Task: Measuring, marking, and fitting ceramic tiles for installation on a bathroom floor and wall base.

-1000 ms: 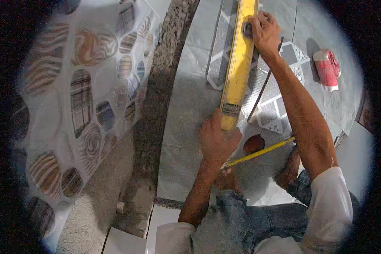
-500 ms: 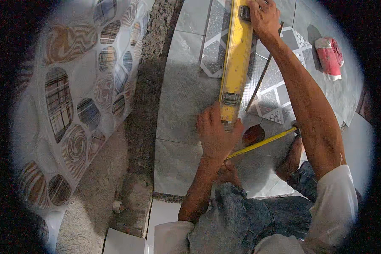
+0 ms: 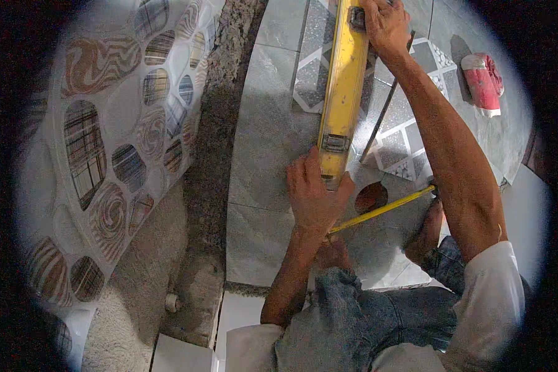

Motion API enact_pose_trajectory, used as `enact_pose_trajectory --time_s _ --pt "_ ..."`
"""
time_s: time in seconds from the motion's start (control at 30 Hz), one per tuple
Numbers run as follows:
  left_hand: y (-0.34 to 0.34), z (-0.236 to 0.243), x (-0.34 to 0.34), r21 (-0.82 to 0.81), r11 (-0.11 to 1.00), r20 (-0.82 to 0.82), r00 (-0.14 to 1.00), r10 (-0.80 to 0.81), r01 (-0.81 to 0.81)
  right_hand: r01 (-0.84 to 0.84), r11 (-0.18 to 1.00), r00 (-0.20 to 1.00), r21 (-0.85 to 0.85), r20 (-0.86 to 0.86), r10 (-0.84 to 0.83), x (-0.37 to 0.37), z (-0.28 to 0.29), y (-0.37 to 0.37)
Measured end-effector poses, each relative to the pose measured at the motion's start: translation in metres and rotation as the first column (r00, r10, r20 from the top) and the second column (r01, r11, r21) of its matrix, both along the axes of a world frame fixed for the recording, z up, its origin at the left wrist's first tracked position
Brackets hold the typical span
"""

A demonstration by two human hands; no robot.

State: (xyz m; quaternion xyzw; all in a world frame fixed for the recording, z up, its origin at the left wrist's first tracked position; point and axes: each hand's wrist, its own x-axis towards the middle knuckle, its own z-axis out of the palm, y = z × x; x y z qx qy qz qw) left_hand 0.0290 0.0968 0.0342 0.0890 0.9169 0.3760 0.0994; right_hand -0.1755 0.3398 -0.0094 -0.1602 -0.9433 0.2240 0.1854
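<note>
A long yellow spirit level (image 3: 342, 80) lies lengthwise over tiles with a grey and white geometric pattern (image 3: 403, 136). At its near end my left hand (image 3: 316, 192) is closed, fingers along the left side and thumb on the right. My right hand (image 3: 387, 28) grips the far end from the right, its fingers curled at the edge beside a vial window. To the right of the level a thin dark straight edge (image 3: 387, 115) runs at a slant. A narrow yellow measuring strip (image 3: 384, 212) stretches between my feet.
Grey floor tiles (image 3: 263, 142) surround the work, with a round reddish-brown opening or disc (image 3: 371, 197) near my left hand. A red and white bundle (image 3: 482, 84) lies at the right. On the left are a rough mortar strip (image 3: 208, 155) and a pebble-patterned tiled surface (image 3: 124, 111).
The near end of the spirit level has swung slightly to the left. Both hands keep their hold, and the things around have not moved.
</note>
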Motion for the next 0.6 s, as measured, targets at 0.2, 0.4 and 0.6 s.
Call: enact_pose_trajectory --time_s 0.2,0.4,0.6 --pt "-0.001 0.002 -0.002 0.009 1.000 0.096 0.995 -0.018 0.017 0.037 0.998 0.999 -0.050 -0.003 -0.038 0.003 0.005 -0.004" --pt "0.000 0.002 -0.004 0.000 1.000 0.033 0.999 -0.024 0.024 0.020 1.000 1.000 -0.015 0.022 -0.020 -0.001 -0.008 0.007" --pt "-0.001 0.001 -0.002 0.013 1.000 0.029 1.000 -0.002 0.002 -0.058 0.987 0.993 0.152 -0.096 0.073 -0.001 -0.023 0.014"
